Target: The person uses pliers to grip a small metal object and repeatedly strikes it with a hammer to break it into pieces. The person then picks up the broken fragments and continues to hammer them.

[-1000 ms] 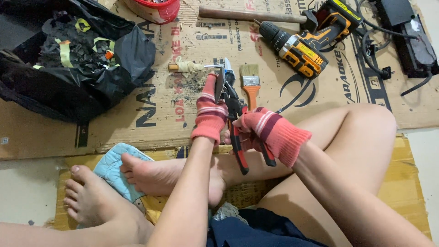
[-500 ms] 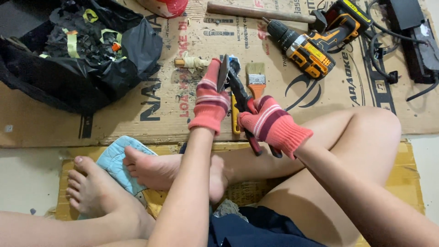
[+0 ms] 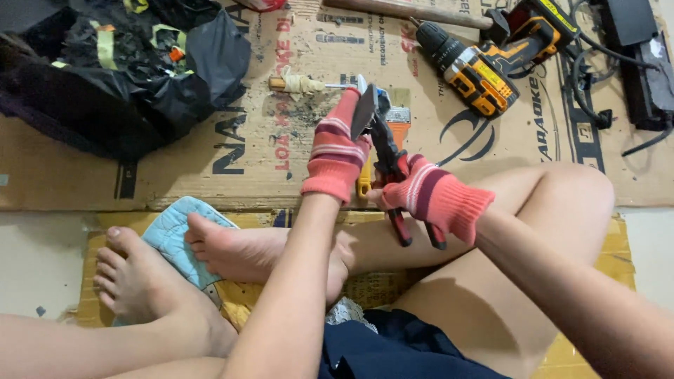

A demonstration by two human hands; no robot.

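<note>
Both hands wear red striped knit gloves. My left hand point(image 3: 335, 151) holds a small flat grey metal piece point(image 3: 363, 112) upright between fingers and thumb. My right hand point(image 3: 428, 193) is closed around the red handles of a pair of pliers point(image 3: 387, 158), whose dark jaws meet the metal piece at its lower edge. A yellow-handled tool point(image 3: 364, 181) lies under the hands on the cardboard. I sit with crossed bare legs and feet below the hands.
On the cardboard sheet point(image 3: 267, 140): a yellow and black cordless drill point(image 3: 472, 67), an orange-handled paintbrush point(image 3: 399, 116), a screwdriver with a wrapped handle point(image 3: 303, 84), a hammer handle point(image 3: 400, 10), black cables and a box at the right. A black bag point(image 3: 119, 70) sits at the left. A light blue cloth point(image 3: 172, 235) lies under my feet.
Both hands have lifted slightly and the pliers have swung more upright, their jaws now against the metal piece. The camera view has drifted a little.
</note>
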